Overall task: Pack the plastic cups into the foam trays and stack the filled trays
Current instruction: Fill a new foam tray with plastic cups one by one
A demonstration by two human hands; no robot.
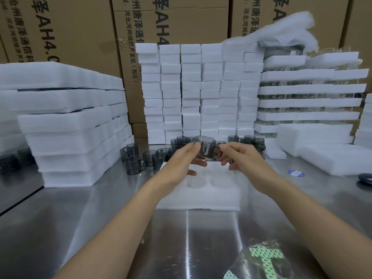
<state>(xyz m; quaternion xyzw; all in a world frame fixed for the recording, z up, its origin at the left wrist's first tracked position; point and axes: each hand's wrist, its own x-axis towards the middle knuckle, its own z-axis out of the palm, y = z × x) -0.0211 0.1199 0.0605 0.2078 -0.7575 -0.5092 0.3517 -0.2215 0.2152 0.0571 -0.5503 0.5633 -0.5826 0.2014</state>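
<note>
Both hands are meeting just above the far edge of the foam tray (201, 198), which is lying flat on the steel surface (100, 218) with its round wells facing up. Between them they are holding one smoky grey cup (205, 147) in the air, upright and not touching the tray. The left hand (181, 158) is gripping the cup's body, thumb against its side wall and fingers curling underneath. The right hand (241, 158) is pinching the cup's handle with its fingertips.

Left of the tray, a cluster of loose cups (136, 158) is standing on the surface. More cups (249, 140) are sitting beyond the tray, at the foot of a wall of stacked white foam blocks (191, 87). Further left of the tray, a tall pile of foam trays (70, 127) is rising. To the tray's far right, layered trays with clear cups between them (308, 89) are standing. Cardboard boxes (70, 27) with printed lettering are filling the background behind everything. Nearer than the tray, a crumpled clear bag with a green pattern (263, 258) is lying on the surface, and a small blue sticker (296, 173) is showing off to the tray's right.
</note>
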